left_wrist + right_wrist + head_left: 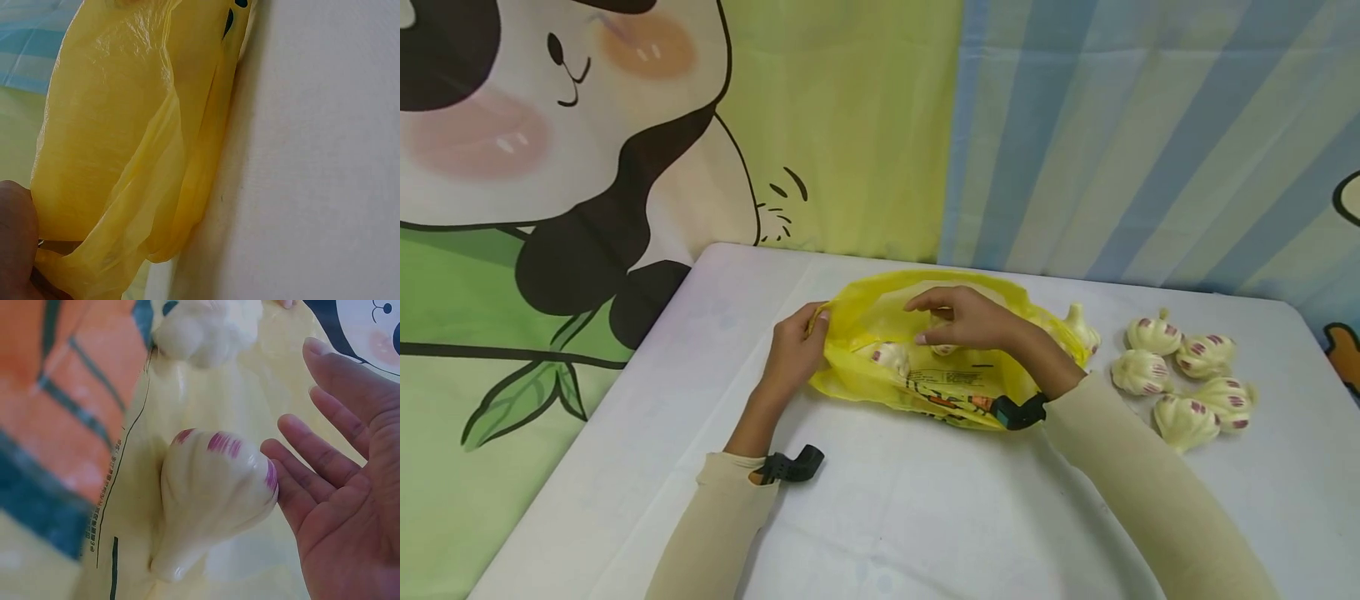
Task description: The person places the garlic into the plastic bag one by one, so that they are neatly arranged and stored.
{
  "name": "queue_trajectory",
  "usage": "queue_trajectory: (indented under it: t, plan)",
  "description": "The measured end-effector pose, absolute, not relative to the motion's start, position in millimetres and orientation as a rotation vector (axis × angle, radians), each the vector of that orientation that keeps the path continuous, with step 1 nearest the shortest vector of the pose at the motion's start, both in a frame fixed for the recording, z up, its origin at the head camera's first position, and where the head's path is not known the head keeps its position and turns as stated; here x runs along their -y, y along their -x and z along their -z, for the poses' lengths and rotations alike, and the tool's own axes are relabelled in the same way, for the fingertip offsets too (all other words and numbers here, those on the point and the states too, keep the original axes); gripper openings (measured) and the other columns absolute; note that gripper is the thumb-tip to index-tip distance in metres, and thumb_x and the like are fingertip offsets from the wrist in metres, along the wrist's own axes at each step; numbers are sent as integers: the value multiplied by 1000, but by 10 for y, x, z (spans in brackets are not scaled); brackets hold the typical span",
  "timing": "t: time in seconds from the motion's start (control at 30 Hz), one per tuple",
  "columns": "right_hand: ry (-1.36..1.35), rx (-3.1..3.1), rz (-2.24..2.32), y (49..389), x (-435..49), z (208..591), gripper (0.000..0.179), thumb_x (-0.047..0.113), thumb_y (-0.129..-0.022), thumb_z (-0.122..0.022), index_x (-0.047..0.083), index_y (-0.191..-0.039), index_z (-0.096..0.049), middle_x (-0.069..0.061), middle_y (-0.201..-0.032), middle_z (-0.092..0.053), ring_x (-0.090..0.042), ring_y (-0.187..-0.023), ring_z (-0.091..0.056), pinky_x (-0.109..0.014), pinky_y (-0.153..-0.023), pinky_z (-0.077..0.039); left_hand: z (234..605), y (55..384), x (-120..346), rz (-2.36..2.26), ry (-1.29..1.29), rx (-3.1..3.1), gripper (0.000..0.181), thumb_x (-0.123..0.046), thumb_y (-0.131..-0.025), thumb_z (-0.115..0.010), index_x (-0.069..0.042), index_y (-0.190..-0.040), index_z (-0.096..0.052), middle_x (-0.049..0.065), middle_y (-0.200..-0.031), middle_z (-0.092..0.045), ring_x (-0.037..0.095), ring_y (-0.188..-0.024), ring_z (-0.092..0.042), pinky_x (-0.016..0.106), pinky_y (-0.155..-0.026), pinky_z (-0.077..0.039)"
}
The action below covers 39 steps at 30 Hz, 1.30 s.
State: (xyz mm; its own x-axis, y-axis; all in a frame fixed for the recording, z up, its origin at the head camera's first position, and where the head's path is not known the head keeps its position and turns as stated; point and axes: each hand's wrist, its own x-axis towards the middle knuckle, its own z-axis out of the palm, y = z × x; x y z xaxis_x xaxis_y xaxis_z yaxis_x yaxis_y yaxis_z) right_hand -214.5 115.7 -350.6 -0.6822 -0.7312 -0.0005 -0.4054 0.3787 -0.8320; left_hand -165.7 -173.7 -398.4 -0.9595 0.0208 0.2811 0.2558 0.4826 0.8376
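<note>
Right now the right hand [966,318] has relaxed, parted fingers holding nothing, while the left hand [796,348] pinches the near-left edge of a yellow bag [859,323] between thumb and fingers. Just beside the right fingertips, inside the bag, lies a garlic bulb [215,481], white with purple streaks; whether a fingertip touches it I cannot tell. Farther from those fingers, toward the left hand, a second bulb [891,357] also sits in the bag. Past the right fingers, to the right of the bag, another bulb [1084,335] is partly hidden by the bag's edge. Farther right of both hands, five loose bulbs [1185,422] are grouped together on the white desk [880,533]. Black wrist cameras [801,463] sit behind the fingers at the cuffs, and beyond all fingers hangs a printed curtain [850,117] with a panda and stripes.
</note>
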Motion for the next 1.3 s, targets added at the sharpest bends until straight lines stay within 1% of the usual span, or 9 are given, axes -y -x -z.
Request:
queue_trajectory:
  t: [0.37, 0.53, 0.83, 1.07, 1.2, 1.3]
  plan:
    - [991, -2321, 1194, 2133, -1165, 3497, 48, 23, -92, -69, 5, -135, -57, -14, -137, -52, -35, -129, -45, -48, -106, -36, 4025, 1664, 1760, 1459, 221, 2514, 35, -27, -103, -48, -5, -124, -65, 8, -119, -66, 18, -110, -61, 38, -94, -48]
    - [990, -2360, 1230, 2106, -1190, 3451, 45, 23, -93, -69, 8, -134, -57, -9, -136, -53, -32, -129, -46, -45, -106, -37, 4029, 1663, 1759, 1463, 209, 2522, 35, -29, -103, -48, -6, -124, -65, 7, -118, -66, 17, -108, -61, 38, -93, -49]
    - [1045, -2302, 1294, 2039, -1196, 3384, 46, 20, -94, -67, 7, -136, -55, -9, -138, -52, -27, -130, -46, -41, -107, -36, 4031, 1663, 1745, 1462, 200, 2524, 35, -29, -103, -48, -6, -124, -65, 7, -118, -66, 17, -108, -61, 38, -93, -49]
    - [1062, -2355, 1302, 1947, -1340, 3235, 46, 21, -94, -67, 7, -136, -56, -7, -137, -53, -23, -127, -49, -40, -107, -37, 4024, 1667, 1740, 1459, 219, 2514, 35, -28, -103, -48, -6, -123, -65, 8, -117, -66, 18, -107, -61, 38, -92, -49]
    - [1013, -2376, 1325, 1913, -1472, 3172, 46, 21, -94, -67, 9, -136, -56, -6, -139, -52, -26, -129, -47, -40, -108, -36, 4016, 1659, 1740, 1454, 223, 2511, 34, -28, -103, -48, -6, -123, -65, 7, -117, -66, 17, -107, -61, 38, -92, -49]
    - [977, -2392, 1381, 1915, -1577, 3132, 45, 18, -94, -67, 8, -136, -55, -8, -139, -51, -29, -131, -45, -40, -107, -35, 4021, 1661, 1745, 1457, 220, 2513, 35, -29, -103, -47, -6, -123, -65, 7, -118, -66, 17, -108, -61, 38, -92, -49]
